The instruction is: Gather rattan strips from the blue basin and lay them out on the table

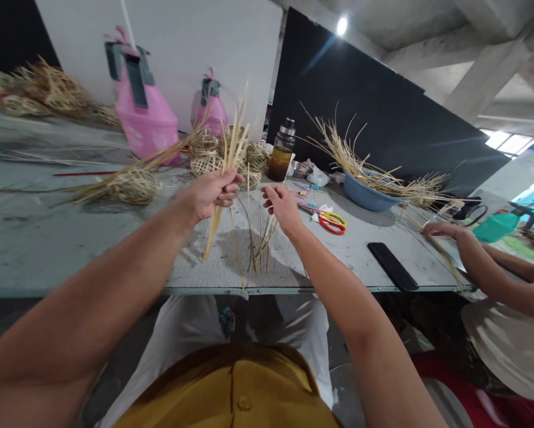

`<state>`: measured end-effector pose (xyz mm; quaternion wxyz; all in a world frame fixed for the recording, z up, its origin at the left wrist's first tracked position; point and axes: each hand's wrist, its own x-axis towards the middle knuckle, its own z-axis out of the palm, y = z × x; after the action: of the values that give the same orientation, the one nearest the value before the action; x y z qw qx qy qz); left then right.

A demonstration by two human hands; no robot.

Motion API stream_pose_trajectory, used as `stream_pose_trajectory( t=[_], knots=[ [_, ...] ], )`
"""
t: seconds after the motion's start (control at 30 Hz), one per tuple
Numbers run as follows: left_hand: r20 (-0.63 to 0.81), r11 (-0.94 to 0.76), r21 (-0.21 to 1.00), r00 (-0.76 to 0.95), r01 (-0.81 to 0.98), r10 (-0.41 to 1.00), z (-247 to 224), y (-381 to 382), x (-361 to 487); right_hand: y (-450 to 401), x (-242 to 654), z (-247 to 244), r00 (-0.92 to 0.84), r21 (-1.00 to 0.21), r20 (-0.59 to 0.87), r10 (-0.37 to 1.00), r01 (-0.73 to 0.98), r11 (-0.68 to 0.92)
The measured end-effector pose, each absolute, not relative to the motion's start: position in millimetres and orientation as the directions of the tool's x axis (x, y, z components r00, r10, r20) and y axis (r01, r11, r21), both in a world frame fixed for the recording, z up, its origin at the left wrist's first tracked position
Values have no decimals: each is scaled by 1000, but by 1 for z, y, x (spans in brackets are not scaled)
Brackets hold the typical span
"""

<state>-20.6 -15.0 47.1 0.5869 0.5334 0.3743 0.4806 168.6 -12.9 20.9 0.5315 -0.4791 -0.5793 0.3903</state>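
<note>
My left hand [217, 193] is wrapped round an upright bundle of pale bamboo strips [213, 230], which stick out above and below the fist. To its right, my right hand [278, 204] has its fingers curled together. Thin strips [261, 249] hang just below and beside it, over the table near its front edge; what its fingertips pinch is too small to make out. Several woven balls [207, 156] sit behind my left hand. Another woven ball [135, 186] lies at the left beside a long bundle of thin strips [86, 189].
Pink spray bottles [146, 119] stand at the back left. Behind my right hand are a jar of brown liquid [281, 156] and scissors [332, 223]. Rightward are a blue basin [369, 193] of strips, a black phone [392, 266] and another person's hand [440, 230].
</note>
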Motion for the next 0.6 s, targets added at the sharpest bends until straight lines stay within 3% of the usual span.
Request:
stream_pose_trajectory(
  t=[0.17,0.3,0.33,0.4,0.47,0.6],
  knots=[
    [73,-88,987,116,134,991,59,-19,-38,-12,209,13,96,-970,203,974,153,187],
    [104,-96,895,7,437,995,65,-25,-78,-12,251,9,197,-967,204,959,195,166],
    [110,-81,835,-21,545,994,64,-27,-90,-12,260,7,226,-963,206,952,219,157],
    [173,-45,399,-27,916,985,56,-32,-114,-13,276,0,278,-957,206,938,258,133],
    [123,22,308,-62,951,990,42,-37,-132,-14,287,-9,313,-955,195,930,278,107],
    [37,91,242,-103,966,994,11,-42,-150,-12,298,-26,318,-939,177,932,338,63]
  ],
)
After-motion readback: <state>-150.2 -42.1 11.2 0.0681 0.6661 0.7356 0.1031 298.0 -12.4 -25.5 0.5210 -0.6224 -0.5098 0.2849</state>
